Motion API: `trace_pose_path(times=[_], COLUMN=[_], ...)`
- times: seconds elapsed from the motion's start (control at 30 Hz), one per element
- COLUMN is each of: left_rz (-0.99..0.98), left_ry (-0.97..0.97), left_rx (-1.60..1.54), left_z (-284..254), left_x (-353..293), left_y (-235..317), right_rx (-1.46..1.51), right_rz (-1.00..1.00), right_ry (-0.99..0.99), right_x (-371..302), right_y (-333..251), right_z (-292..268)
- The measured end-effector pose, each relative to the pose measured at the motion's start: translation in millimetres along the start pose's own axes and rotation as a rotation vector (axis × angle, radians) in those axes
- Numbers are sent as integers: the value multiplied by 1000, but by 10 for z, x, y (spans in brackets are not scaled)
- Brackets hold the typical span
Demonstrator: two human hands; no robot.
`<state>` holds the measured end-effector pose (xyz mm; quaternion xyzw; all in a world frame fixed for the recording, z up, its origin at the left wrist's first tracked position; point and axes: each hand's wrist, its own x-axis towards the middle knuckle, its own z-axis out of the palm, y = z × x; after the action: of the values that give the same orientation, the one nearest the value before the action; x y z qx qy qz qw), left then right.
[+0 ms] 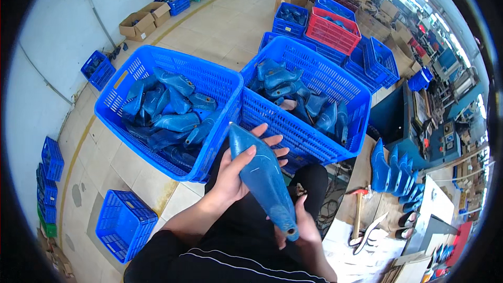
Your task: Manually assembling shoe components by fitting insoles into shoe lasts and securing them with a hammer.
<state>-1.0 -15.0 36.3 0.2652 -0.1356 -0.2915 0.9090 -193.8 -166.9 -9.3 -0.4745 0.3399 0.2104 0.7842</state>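
Note:
A blue shoe last (262, 178) lies slantwise over my lap, its pointed toe up toward the crates and its heel end, with a round hole, toward me. My left hand (230, 178) is wrapped around the toe half, thumb on top and fingertips showing past the far edge. At the heel end my right hand (309, 228) holds the last from the right, with some fingers hidden beneath it. A small brownish bit by the right thumb tip is too small to name. Beyond my hands stand a left blue crate (219, 81) and a right blue crate (293, 131), both holding several blue lasts.
On the bench (346, 220) at right are a hammer (358, 212), a curved pale tool (371, 232) and a row of upright blue lasts (381, 165). Another blue crate (126, 220) sits on the floor at left. A red crate (330, 36) stands among stacked crates behind.

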Motion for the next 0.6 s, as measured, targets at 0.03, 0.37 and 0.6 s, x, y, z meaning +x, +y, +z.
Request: trace_pose_path(times=[0.03,0.37,0.6], left_rz=[-141,-286,151], left_ry=[31,-60,68], left_rx=[-74,64,1023], left_z=[-52,-160,-552], left_x=[43,206,-67], left_y=[-16,-108,282], right_rx=[-28,-482,-558], right_rz=[-86,-759,-899], right_ry=[-52,101,333], right_x=[-25,-226,534], right_y=[39,-320,-1376], right_z=[49,507,-213])
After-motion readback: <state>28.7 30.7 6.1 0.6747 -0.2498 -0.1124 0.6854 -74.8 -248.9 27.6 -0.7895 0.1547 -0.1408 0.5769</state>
